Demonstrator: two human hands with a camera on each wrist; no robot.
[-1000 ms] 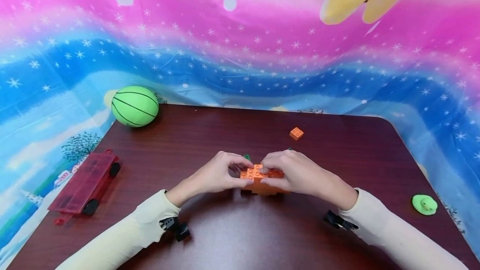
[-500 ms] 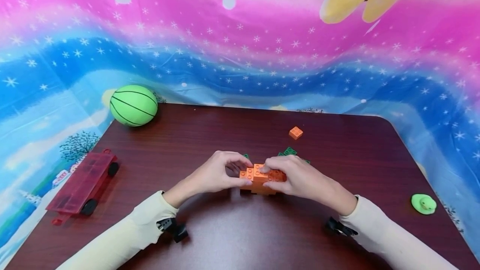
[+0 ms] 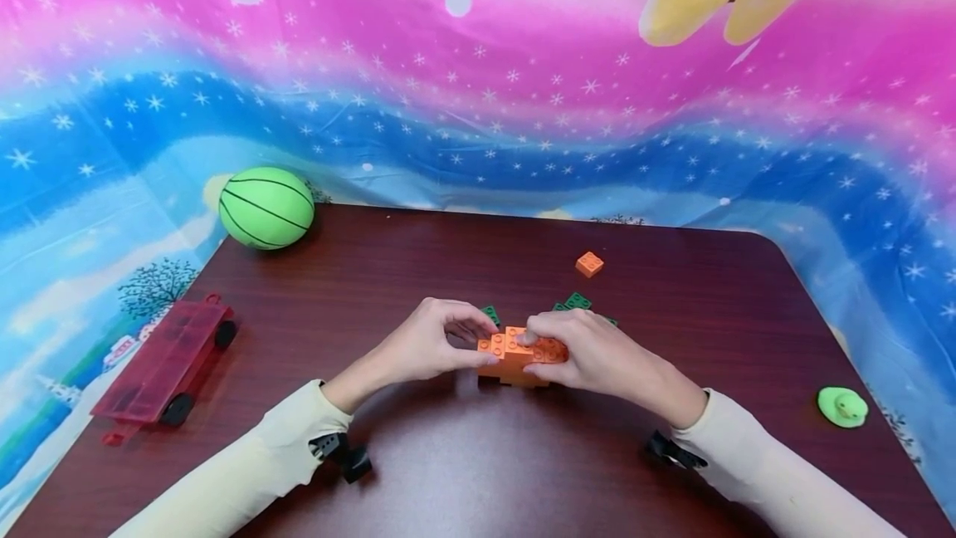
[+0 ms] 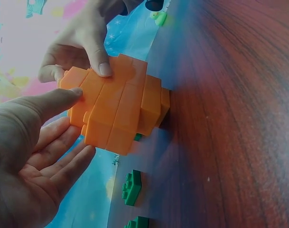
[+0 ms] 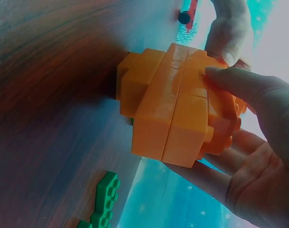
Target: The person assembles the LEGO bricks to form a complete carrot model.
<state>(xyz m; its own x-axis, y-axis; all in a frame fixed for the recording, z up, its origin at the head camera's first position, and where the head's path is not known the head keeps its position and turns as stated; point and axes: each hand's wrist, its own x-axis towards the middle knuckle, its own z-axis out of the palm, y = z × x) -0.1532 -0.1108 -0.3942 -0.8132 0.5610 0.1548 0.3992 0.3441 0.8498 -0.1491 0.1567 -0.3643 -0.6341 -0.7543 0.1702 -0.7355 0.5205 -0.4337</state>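
An orange building-brick model (image 3: 523, 372), stepped and narrower at its base, stands at the middle of the table between both hands. My left hand (image 3: 421, 343) pinches its left end, thumb on the near side and fingers behind. From the right, my right hand (image 3: 601, 351) grips the other end, with its thumb on the near face and its index finger over the top bricks. Studs show along the model's top in the head view. In the left wrist view the stacked orange bricks (image 4: 118, 102) widen upward from the table. Part of the right end is hidden by the right hand.
Behind the hands lie green bricks (image 3: 577, 302), with another green brick (image 3: 490, 315) by the left fingers. A loose orange brick (image 3: 589, 265) is farther back. A green ball (image 3: 266, 208), a translucent red toy wagon (image 3: 168, 362) and a green duck toy (image 3: 842, 407) sit near the edges.
My right hand has shifted slightly right along the model, uncovering more of its top and the green bricks behind. My left hand stays at the left end.
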